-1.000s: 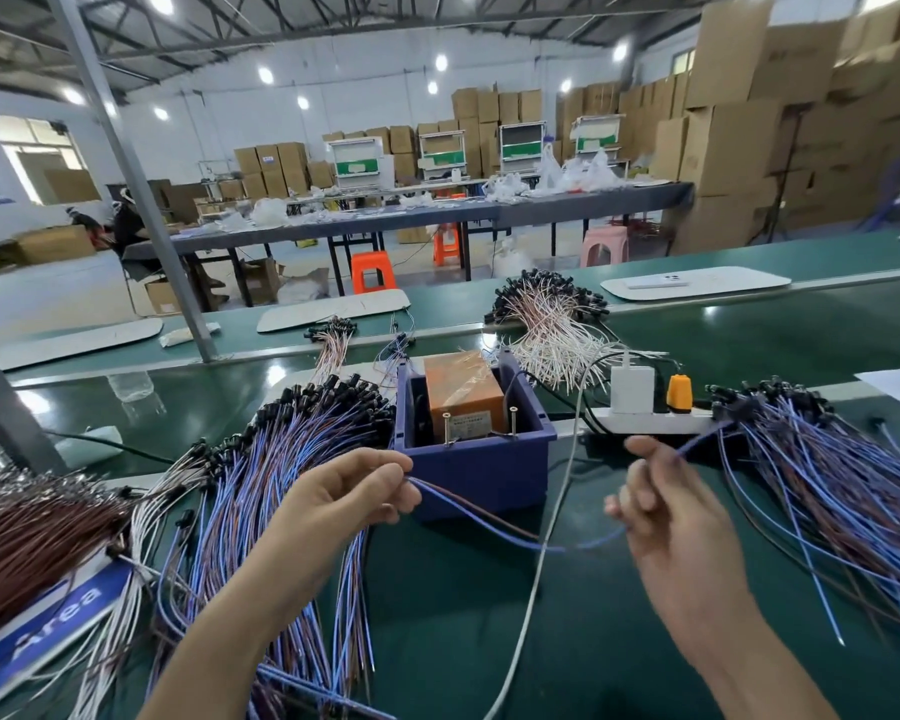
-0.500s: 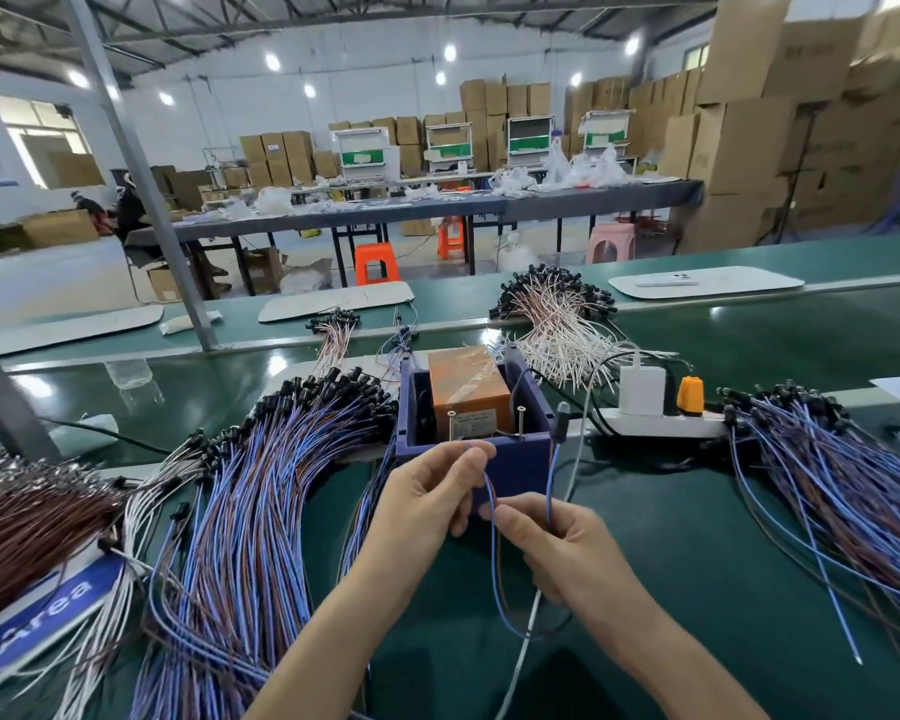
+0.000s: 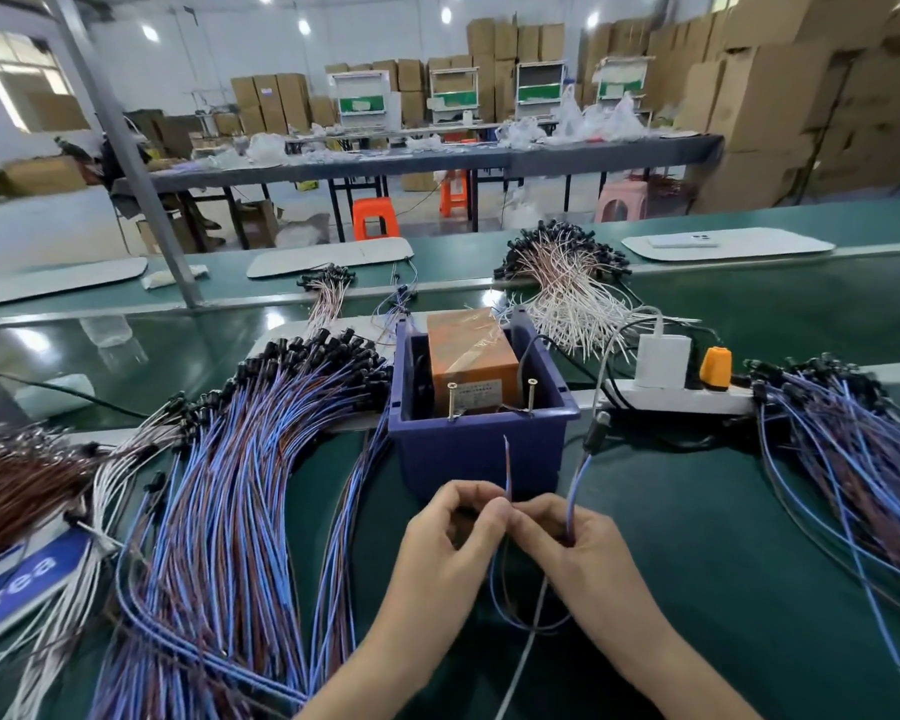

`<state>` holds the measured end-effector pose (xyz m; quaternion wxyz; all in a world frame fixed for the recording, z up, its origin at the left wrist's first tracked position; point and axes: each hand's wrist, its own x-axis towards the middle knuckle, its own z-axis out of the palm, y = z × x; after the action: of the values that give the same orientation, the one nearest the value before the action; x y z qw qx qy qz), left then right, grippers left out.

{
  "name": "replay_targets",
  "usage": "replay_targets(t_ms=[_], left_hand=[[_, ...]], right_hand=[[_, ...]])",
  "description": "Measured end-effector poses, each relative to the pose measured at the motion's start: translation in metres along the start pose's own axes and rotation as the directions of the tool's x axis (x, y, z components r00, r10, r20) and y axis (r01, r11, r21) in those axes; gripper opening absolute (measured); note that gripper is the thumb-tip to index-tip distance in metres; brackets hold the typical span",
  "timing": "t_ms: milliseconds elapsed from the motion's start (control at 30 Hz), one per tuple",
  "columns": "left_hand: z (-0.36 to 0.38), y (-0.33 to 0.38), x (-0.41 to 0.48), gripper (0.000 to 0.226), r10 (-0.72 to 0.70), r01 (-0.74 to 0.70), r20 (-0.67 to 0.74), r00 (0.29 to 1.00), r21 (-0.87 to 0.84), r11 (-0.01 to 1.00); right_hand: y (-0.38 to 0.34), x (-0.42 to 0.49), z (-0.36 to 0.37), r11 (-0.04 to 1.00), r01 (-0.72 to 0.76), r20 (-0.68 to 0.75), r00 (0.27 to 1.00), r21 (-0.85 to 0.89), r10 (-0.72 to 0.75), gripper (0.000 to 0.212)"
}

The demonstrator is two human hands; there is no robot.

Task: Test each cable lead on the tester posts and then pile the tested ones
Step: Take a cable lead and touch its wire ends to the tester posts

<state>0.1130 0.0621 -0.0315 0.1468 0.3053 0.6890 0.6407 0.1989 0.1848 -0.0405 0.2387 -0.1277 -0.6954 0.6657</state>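
The left hand [image 3: 448, 543] and right hand [image 3: 580, 550] are bare. The left forearm [image 3: 380, 662] and right forearm [image 3: 666, 662] are bare as well, uncovered all the way to the lower edge.

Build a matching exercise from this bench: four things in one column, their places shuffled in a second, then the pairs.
1 blue bin
2 orange plug
3 white lead bundle
4 held cable lead

A on the white power strip
B pinched by left hand and right hand
C beyond the bin
D ahead of the hands, holding the orange tester

Pairs: 1-D, 2-A, 3-C, 4-B
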Motion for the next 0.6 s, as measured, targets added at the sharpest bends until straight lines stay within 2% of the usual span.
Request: replay_targets(t_ms=[200, 367, 467, 533, 600], left_hand=[[0.001, -0.001, -0.001, 0.011, 0.023, -0.024, -0.032, 0.999, -0.029, 0.999], [0.000, -0.005, -0.003, 0.018, 0.087, -0.092, -0.130, 0.988, -0.028, 0.995], [-0.001, -0.007, -0.004, 0.011, 0.083, -0.088, -0.170, 0.982, -0.019, 0.996], [-0.002, -0.008, -0.004, 0.011, 0.089, -0.095, -0.186, 0.978, -0.025, 0.995], [-0.002, -0.009, -0.002, 0.011, 0.096, -0.104, -0.196, 0.976, -0.031, 0.994]], right_hand=[[0.004, 0.000, 0.002, 0.999, 0.029, -0.001, 1.000, -0.022, -0.030, 0.012], [0.006, 0.001, -0.003, 0.999, 0.042, -0.220, 0.974, -0.017, -0.045, 0.013], [0.008, 0.003, -0.008, 1.000, -0.002, -0.306, 0.952, -0.003, 0.001, 0.012], [0.007, 0.003, -0.010, 0.999, -0.040, -0.338, 0.940, 0.008, 0.040, 0.017], [0.006, 0.003, -0.009, 0.997, -0.054, -0.304, 0.950, 0.058, 0.069, 0.023]])
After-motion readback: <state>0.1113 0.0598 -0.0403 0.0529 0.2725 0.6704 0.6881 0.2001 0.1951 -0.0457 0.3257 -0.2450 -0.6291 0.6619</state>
